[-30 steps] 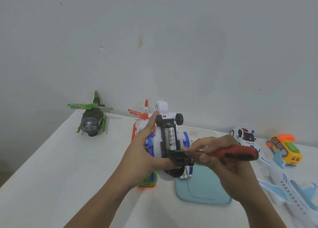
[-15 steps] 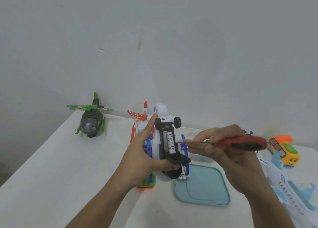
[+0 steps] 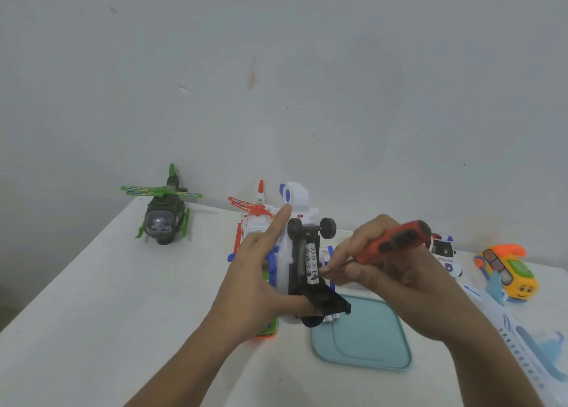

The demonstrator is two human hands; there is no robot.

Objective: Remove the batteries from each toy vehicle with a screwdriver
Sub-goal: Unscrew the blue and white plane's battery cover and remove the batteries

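White table (image 3: 92, 314): my left hand (image 3: 255, 283) clasps the opened white plastic toy vehicle (image 3: 284, 270); right hand (image 3: 399, 283) grips the red-handled screwdriver (image 3: 396, 242), silver battery (image 3: 310, 262) not yet out.

The word POLICE stands in dark capitals on the white front of the toy police car (image 3: 444, 257) at the far right of the table. Just below it is a small blue shield badge whose inner marks are too small to read. The battery (image 3: 310, 263) in the open underside of the white toy vehicle (image 3: 296, 196) in the middle carries a column of small black printed signs, one of which reads as the CE mark, while the others are too blurred to make out.
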